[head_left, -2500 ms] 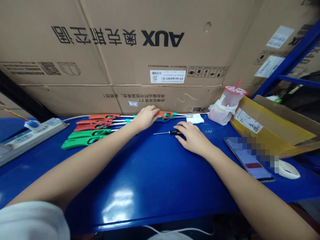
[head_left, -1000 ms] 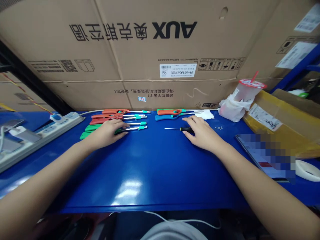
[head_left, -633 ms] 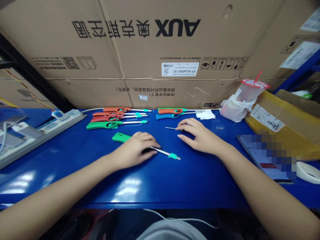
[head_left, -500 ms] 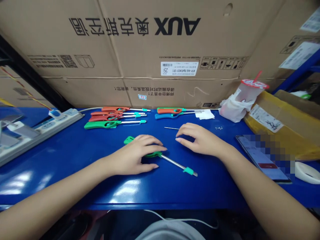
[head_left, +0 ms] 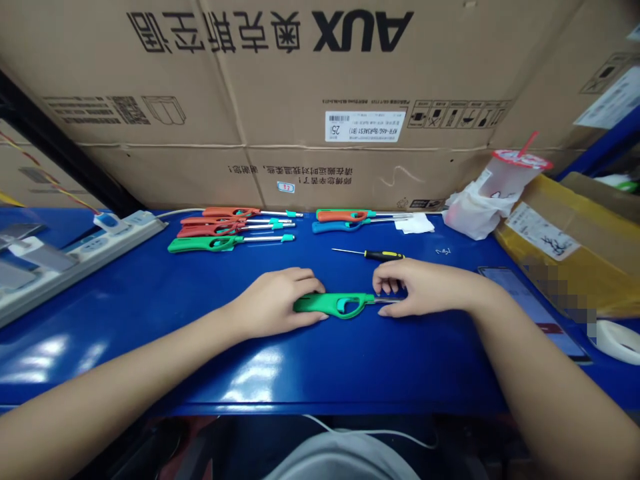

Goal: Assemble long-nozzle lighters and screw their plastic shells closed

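A green gas lighter point(head_left: 327, 304) with a metal barrel lies level across the middle of the blue table point(head_left: 200, 373). My left hand point(head_left: 280, 303) is closed on the butt of its handle, thumb on the near side and fingers on the far side. Around the barrel curl the fingers and thumb of my right hand point(head_left: 417, 287), which hides the barrel's tip. Just beyond that hand is a black and yellow screwdriver point(head_left: 383, 255), its thin shaft pointing left.
Behind are red lighters point(head_left: 210, 228), another green lighter point(head_left: 200, 245), an orange lighter point(head_left: 340, 215) and a blue lighter point(head_left: 335, 227). A power strip point(head_left: 90, 257) stands left. Rightward are a bagged drink cup point(head_left: 515, 177), a yellow-taped box point(head_left: 590, 247) and a phone point(head_left: 530, 307). Cardboard point(head_left: 280, 87) walls the back.
The green lighter has turned from slanting to level and shifted right. My left hand has closed on its butt. My right hand has moved off the screwdriver, down to the lighter's barrel.
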`<control>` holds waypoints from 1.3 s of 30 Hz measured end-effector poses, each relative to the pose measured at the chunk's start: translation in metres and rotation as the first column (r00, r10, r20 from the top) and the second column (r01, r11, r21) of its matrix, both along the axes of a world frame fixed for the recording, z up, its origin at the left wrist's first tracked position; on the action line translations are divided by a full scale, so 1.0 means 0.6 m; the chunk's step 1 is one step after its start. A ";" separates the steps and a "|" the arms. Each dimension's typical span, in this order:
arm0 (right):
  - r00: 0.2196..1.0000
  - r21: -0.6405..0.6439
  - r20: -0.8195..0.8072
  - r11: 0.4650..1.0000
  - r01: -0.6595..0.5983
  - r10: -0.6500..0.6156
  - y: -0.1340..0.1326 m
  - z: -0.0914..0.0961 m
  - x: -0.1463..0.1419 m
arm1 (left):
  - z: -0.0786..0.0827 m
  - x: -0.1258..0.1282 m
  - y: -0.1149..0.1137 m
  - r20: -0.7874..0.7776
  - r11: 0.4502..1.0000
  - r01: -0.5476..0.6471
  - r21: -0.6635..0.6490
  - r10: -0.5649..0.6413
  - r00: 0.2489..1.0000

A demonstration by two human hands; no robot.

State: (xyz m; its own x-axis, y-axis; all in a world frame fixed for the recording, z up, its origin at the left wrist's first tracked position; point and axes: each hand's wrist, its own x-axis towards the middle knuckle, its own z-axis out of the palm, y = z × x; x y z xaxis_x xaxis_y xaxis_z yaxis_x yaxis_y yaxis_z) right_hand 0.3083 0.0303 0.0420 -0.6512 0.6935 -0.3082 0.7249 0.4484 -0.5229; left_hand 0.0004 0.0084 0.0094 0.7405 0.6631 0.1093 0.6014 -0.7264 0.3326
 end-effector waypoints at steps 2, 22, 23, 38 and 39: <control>0.998 0.009 -0.059 1.000 -0.009 0.009 0.001 -0.005 -0.007 | -0.008 0.017 -0.007 0.018 1.000 -0.004 0.029 0.003 1.000; 0.989 0.109 -0.125 0.991 -0.071 0.085 -0.016 -0.023 -0.049 | -0.018 -0.026 0.024 0.309 0.967 0.138 -0.213 -0.068 0.949; 0.988 0.112 -0.126 0.991 -0.071 0.085 -0.016 -0.022 -0.049 | -0.018 -0.025 0.024 0.314 0.967 0.135 -0.217 -0.062 0.947; 0.983 0.454 -0.178 0.890 0.034 0.054 0.008 -0.063 -0.051 | -0.055 -0.014 0.037 0.495 0.853 -0.088 -0.515 0.380 0.782; 0.988 0.463 -0.150 0.885 0.042 0.031 0.008 -0.067 -0.052 | -0.057 -0.014 0.038 0.502 0.864 -0.113 -0.491 0.387 0.774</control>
State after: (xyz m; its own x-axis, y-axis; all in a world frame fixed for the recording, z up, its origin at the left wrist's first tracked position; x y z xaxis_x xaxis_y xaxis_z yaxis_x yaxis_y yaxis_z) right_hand 0.2770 0.0351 0.0020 -0.6596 0.7365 0.1499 0.6581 0.6623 -0.3582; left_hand -0.0083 0.0314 -0.0247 0.4297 0.8945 0.1234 0.3403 -0.2870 0.8955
